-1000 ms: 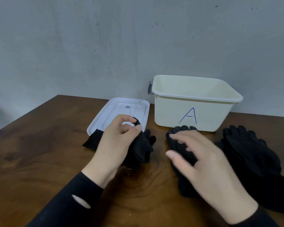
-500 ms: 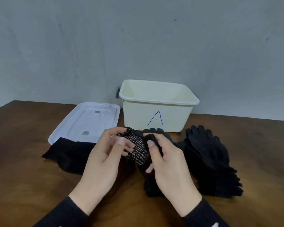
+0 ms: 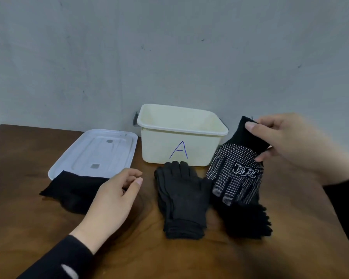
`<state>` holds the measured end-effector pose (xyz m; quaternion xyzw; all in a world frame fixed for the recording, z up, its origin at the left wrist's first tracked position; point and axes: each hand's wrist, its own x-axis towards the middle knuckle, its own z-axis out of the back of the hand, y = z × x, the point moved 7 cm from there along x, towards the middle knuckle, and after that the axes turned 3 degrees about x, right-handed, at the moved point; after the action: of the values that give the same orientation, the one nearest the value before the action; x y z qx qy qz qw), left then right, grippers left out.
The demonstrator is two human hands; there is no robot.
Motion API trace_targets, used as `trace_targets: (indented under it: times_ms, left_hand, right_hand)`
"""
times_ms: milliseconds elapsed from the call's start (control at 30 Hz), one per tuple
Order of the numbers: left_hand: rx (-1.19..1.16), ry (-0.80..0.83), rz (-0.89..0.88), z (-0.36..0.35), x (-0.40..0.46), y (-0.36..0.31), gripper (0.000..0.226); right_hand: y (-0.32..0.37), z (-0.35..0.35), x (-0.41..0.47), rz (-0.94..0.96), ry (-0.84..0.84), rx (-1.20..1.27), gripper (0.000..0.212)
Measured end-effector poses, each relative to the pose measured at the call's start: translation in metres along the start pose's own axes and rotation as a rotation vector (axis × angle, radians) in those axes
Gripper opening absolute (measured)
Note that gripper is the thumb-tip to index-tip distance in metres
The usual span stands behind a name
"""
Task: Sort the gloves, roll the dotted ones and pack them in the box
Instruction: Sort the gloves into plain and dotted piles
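Right hand [image 3: 290, 143]: dotted glove [image 3: 236, 172] fingers-down

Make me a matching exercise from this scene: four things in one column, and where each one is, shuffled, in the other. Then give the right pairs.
Things:
1. dotted glove
2. box marked A
3. lid
4. stack of plain dark gloves

Places:
a. flat on the table, left of the box
b. hanging from the right hand, which pinches its cuff
c. against the wall, open
d. on the table in front of the box, fingers pointing at it

Pairs: 1-b, 2-c, 3-a, 4-d
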<state>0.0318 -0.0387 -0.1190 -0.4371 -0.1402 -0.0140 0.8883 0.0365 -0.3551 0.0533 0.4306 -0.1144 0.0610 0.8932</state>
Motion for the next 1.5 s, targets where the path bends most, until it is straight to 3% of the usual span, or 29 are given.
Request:
trace_targets:
  times_ms: [133, 300, 367, 500, 633, 700, 800, 933, 1100, 1233, 1367, 1500]
  left_hand:
    - [-0.024, -0.014, 0.012, 0.003, 0.0, 0.004, 0.011]
    - [-0.065, -0.028, 0.032, 0.005, 0.001, 0.004, 0.008]
    - [-0.073, -0.026, 0.032, 0.004, 0.001, 0.004, 0.008]
    - [-0.071, -0.009, 0.032, 0.002, 0.002, 0.005, 0.008]
    - [-0.043, -0.002, 0.028, 0.002, 0.002, 0.007, 0.008]
    - [-0.031, 0.003, 0.027, 0.001, 0.003, 0.008, 0.008]
    - [-0.017, 0.011, 0.029, 0.001, 0.003, 0.007, 0.008]
    - [-0.009, 0.039, 0.03, 0.001, 0.002, 0.003, 0.008]
    - [0.038, 0.028, 0.045, 0.014, 0.005, 0.004, 0.01]
    - [0.138, -0.122, 0.12, 0.059, 0.017, 0.031, 0.015]
    - [0.371, -0.232, 0.215, 0.104, 0.03, 0.069, 0.018]
    - [0.754, -0.206, 0.308, 0.119, 0.036, 0.096, 0.043]
  right_hand:
    - [-0.005, 0.023, 0.028, 0.005, -0.093, -0.174, 0.029]
    - [-0.027, 0.042, 0.031, 0.106, -0.341, -0.123, 0.033]
    - [-0.046, 0.026, 0.013, 0.114, -0.292, -0.192, 0.031]
    - [-0.096, -0.028, -0.035, 0.136, -0.016, -0.342, 0.012]
    - [-0.131, -0.049, -0.065, 0.08, 0.181, -0.471, 0.05]
    - [-0.129, -0.045, -0.068, 0.073, 0.177, -0.453, 0.05]
    - [-0.102, -0.038, -0.067, 0.152, 0.069, -0.409, 0.031]
    - [-0.057, -0.054, -0.063, 0.259, -0.05, -0.262, 0.027]
    - [-0.023, -0.129, -0.057, 0.286, 0.03, -0.065, 0.021]
    - [-0.033, -0.178, -0.052, 0.2, 0.15, -0.051, 0.022]
    - [-0.053, -0.187, -0.049, 0.104, 0.195, 0.029, 0.023]
    - [-0.054, -0.187, -0.05, 0.092, 0.218, 0.073, 0.031]
